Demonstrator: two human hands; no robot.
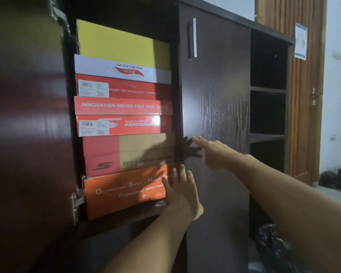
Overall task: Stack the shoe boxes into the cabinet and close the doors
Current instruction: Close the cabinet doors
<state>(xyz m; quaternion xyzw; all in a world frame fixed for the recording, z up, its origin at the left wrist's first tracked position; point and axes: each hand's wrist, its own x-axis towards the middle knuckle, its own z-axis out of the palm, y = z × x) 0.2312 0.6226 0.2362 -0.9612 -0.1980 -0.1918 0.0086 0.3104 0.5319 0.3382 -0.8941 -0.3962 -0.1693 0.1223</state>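
Your left hand (pixel 180 189) is nearest, reaching up from the bottom of the view with fingers spread and flat against the right end of the orange safety-shoe box (pixel 124 191); it presses the box face and grips nothing. That box sits at the bottom of the stack, on the floor of the open cabinet compartment (pixel 126 217), its right end close to the compartment's right edge.

Your right hand (pixel 213 152) stretches in from the right, fingers extended and loose, holding nothing. Its fingertips point at the left edge of the shut right door (pixel 215 95), and it throws a spiky shadow on the door's edge; whether it touches the wood you cannot tell.

Above the orange box the shoe boxes rise in one column: a red-and-tan Skechers box (pixel 126 154), then a red Skechers Performance box (pixel 124 117), then a red box with a white Skechers Arch Fit lid (pixel 122 79), and on top a yellow box (pixel 122 48), reaching near the compartment's upper edge.

The left door (pixel 26 125) stands swung open at the left of the view, its metal hinges (pixel 76 201) showing. The right door carries a vertical handle (pixel 192 38).

Farther right the cabinet has dark open shelves (pixel 268 113), and beyond them stands a wooden room door (pixel 295 95) with a paper notice (pixel 301 41) stuck to it.
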